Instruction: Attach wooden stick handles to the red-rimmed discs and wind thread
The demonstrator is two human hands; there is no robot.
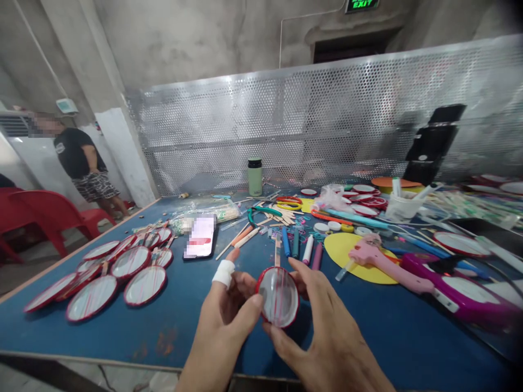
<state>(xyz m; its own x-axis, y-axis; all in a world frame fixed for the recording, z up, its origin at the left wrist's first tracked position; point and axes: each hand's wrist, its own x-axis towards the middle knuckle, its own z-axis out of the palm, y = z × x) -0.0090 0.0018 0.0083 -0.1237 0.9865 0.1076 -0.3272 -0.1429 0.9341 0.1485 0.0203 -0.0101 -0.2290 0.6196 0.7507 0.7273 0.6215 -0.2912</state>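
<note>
Between my two hands, over the front of the blue table (196,326), is a small round paddle-like piece (279,298) with a red rim, a pale face with pinkish stripes, and a flat wooden stick pointing away from me. My left hand (232,310) grips its left edge, thumb on the rim; white tape wraps one finger. On the opposite side, my right hand (316,316) has its fingers and thumb around the right and lower rim. Just beyond lie several markers, among them a white marker (308,249) and a blue marker (285,242).
At left, similar red-rimmed discs (92,298) lie heaped near a lit phone (200,237). Right of my hands are a yellow disc (339,253), a pink glue gun (388,267) and a purple device (461,299). A green bottle (255,178) stands behind. A person (81,158) stands far left.
</note>
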